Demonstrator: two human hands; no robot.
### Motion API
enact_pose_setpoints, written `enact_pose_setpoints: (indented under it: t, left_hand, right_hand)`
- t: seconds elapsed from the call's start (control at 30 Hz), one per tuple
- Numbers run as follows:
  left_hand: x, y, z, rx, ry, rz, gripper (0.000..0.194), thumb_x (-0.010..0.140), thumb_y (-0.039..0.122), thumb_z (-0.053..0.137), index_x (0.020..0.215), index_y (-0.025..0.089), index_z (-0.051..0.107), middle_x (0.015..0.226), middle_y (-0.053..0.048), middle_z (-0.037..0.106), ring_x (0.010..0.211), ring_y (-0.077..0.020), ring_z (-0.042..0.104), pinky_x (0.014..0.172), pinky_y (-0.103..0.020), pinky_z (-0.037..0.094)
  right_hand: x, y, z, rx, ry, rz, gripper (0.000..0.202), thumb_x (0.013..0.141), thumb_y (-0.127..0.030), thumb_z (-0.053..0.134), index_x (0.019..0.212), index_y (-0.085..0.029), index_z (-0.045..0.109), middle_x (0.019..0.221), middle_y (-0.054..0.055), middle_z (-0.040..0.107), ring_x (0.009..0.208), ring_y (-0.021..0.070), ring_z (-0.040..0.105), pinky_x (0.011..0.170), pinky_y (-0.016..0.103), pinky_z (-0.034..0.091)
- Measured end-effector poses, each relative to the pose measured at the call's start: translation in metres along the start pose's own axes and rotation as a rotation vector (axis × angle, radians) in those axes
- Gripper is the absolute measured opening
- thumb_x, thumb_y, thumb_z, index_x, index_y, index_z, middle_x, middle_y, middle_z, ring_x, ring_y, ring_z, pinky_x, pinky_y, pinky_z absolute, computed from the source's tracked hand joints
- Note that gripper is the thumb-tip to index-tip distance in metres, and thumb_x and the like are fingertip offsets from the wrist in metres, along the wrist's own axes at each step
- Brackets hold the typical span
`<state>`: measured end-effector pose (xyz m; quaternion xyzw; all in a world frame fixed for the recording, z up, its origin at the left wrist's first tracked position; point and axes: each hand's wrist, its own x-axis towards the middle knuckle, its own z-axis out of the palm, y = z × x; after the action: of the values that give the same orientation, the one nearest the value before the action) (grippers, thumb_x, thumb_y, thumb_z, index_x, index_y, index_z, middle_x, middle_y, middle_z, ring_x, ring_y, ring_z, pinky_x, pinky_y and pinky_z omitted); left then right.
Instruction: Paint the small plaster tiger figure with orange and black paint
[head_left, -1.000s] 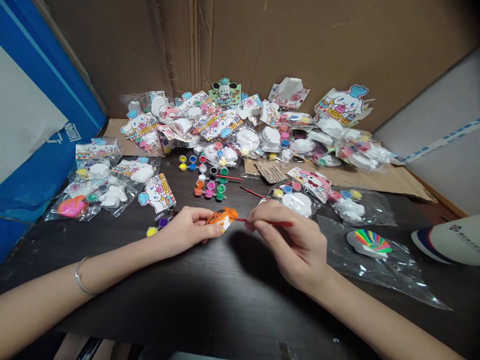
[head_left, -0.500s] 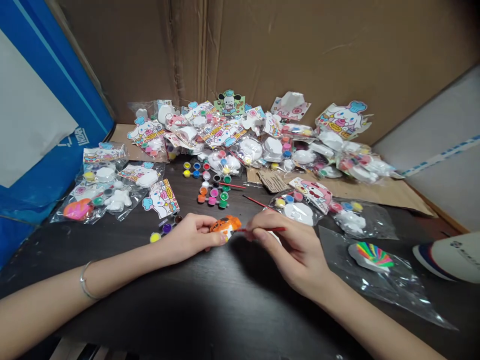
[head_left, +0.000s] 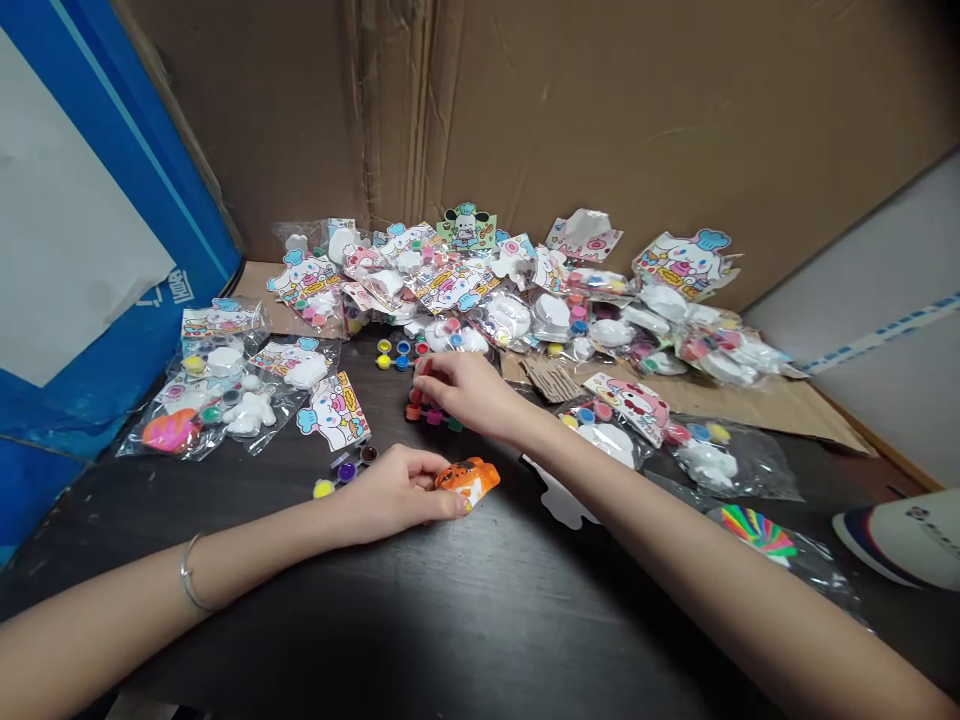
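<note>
A: Start at the near edge of the worktop.
B: Item one: left hand, narrow, fingers and thumb pinching the piece. Piece: orange, dark marks, white patch, about mid-worktop.
A: Its hazard?
B: Thumb on the painted side. If that paint is wet, it could smear; a loosened pinch could tip the piece face down.
A: Item two?
B: Right hand, beyond the piece, fingers curled in at the pots. Whether they hold anything, I cannot tell; the hand hides it.
A: Hazard there?
B: Pots open and close-set. A low knuckle could dip into a wrong colour or knock the strip, and carry paint back.
A: The right forearm?
B: It slants over the white shape and the bag with the striped piece, towards the right near corner. A dropped elbow could drag either one.
A: Nearby, left side?
B: Side pots, yellow, purple and brown, just beyond the left wrist; a backward shift could catch them. Then a card, and bags towards the left edge.
A: Right edge?
B: One cup, apart from both hands.
A: Far edge?
B: A heap of bagged kits along it, close behind the pots, limiting reach. Last entry: cardboard, upright behind the heap.
</note>
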<state>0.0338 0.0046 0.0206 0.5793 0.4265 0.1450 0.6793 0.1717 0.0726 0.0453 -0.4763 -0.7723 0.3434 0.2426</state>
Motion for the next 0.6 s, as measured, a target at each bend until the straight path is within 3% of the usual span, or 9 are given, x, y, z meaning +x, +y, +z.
enact_pose_setpoints:
  t: [0.13,0.4,0.5,0.6]
  left_hand:
    - [0.0,-0.001,-0.001,0.012,0.0,0.016,0.031,0.063,0.043,0.066,0.073,0.015,0.058,0.059,0.007,0.042,0.056,-0.0084,0.034,0.051,-0.023,0.021]
    - [-0.002,0.004,0.001,0.022,0.015,0.04,0.033,0.063,0.045,0.066,0.076,0.014,0.06,0.057,0.006,0.046,0.055,-0.0089,0.038,0.051,-0.023,0.025]
    - [-0.001,0.002,0.0,0.049,0.029,0.056,0.034,0.065,0.047,0.065,0.075,0.015,0.061,0.054,0.006,0.045,0.053,-0.0091,0.037,0.051,-0.023,0.024]
    - [0.0,0.0,-0.001,0.057,0.042,0.075,0.036,0.065,0.05,0.063,0.073,0.015,0.061,0.053,0.006,0.046,0.052,-0.0093,0.039,0.051,-0.023,0.025]
  right_hand:
    - [0.005,0.002,0.006,-0.01,-0.089,0.006,0.02,0.084,-0.011,0.052,0.066,-0.017,0.055,0.062,0.0,0.07,0.048,0.0111,0.059,0.057,0.026,0.042]
    - [0.006,-0.003,0.005,-0.004,-0.061,0.025,0.021,0.079,-0.009,0.056,0.06,-0.017,0.056,0.057,0.0,0.066,0.05,0.0118,0.056,0.056,0.026,0.04]
    - [-0.003,-0.006,-0.004,0.029,0.053,0.03,0.018,0.083,-0.012,0.053,0.066,-0.017,0.055,0.063,0.001,0.065,0.058,0.0129,0.057,0.06,0.027,0.042]
    - [-0.033,-0.008,-0.017,0.206,0.319,-0.058,0.016,0.085,-0.015,0.051,0.069,-0.018,0.054,0.068,0.0,0.062,0.065,0.0131,0.059,0.064,0.027,0.046]
